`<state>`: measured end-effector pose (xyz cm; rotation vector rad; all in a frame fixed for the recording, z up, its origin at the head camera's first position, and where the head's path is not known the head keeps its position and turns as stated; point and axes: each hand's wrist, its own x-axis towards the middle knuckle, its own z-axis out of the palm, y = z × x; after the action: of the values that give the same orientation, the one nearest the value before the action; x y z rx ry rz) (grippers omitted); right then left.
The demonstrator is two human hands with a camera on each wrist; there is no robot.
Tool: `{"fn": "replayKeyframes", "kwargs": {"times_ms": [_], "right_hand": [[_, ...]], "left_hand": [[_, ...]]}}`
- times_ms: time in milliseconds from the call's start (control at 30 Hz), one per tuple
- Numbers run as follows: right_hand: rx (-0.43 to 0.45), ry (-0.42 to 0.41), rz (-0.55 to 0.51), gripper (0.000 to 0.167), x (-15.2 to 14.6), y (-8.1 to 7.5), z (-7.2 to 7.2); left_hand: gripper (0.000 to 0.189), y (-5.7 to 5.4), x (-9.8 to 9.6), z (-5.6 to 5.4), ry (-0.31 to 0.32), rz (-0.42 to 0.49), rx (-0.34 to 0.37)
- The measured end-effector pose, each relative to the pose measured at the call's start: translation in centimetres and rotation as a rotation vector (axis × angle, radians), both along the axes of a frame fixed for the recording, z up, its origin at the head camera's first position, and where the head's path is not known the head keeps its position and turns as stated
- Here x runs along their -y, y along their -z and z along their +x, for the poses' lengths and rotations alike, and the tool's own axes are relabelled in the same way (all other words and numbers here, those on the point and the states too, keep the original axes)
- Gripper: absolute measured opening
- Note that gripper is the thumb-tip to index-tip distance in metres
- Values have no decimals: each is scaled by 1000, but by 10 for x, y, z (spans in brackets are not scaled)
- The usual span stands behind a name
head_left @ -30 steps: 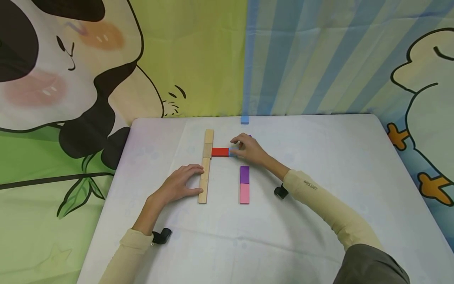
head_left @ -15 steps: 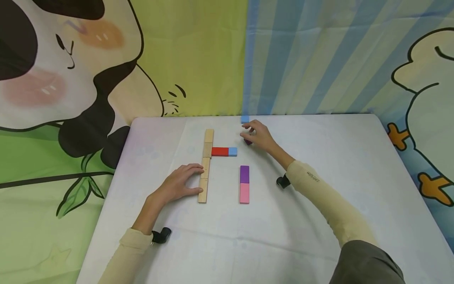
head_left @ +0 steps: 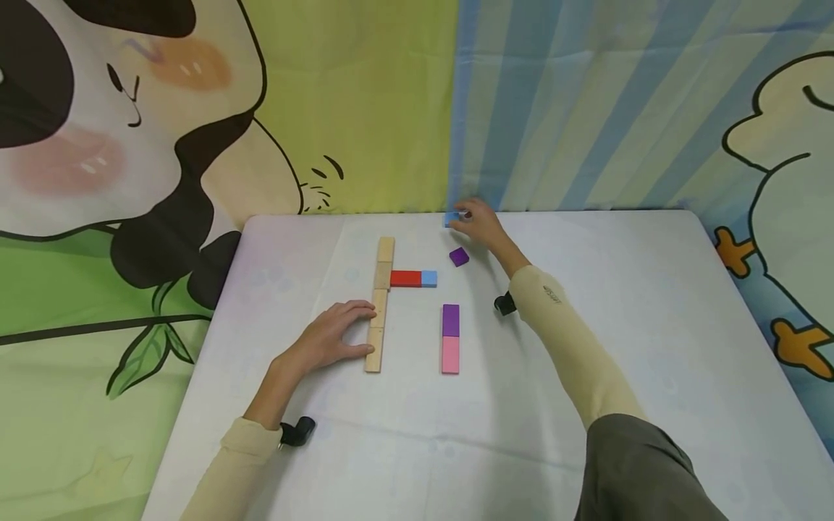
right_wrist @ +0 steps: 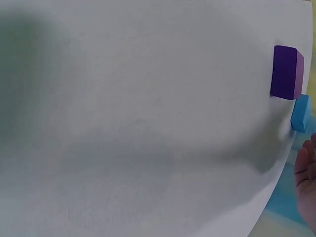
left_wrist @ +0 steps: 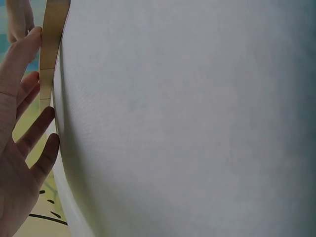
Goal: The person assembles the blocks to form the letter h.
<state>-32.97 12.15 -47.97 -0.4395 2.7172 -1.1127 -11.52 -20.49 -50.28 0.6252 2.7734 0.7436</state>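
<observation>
My left hand rests beside a column of several plain wooden blocks, its thumb and fingertips at their left side. The left wrist view shows relaxed, spread fingers along the wooden row. My right hand is at the table's far edge, with loosely bent fingers right by a blue block. In the right wrist view, a small gap parts the fingers from that blue block. A small purple block lies turned askew just nearer.
A red block touches the wooden column's right side, with a light blue block at its end. Nearer stand a purple block and a pink block, end to end. The white table meets a printed curtain behind.
My right hand has moved from the light blue block beside the red one, over the small purple block, to the blue block at the far edge. The left hand has stayed put.
</observation>
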Motion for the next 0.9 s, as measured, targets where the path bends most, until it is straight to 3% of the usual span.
{"fn": "replayKeyframes", "kwargs": {"times_ms": [400,900], "right_hand": [[31,3,72,49,7,11,-11],[0,-23,125,46,10,12,-11]], "left_hand": [[64,-1,-1,0,-1,9,-7],[64,1,0,-1,-7,-7,12]]}}
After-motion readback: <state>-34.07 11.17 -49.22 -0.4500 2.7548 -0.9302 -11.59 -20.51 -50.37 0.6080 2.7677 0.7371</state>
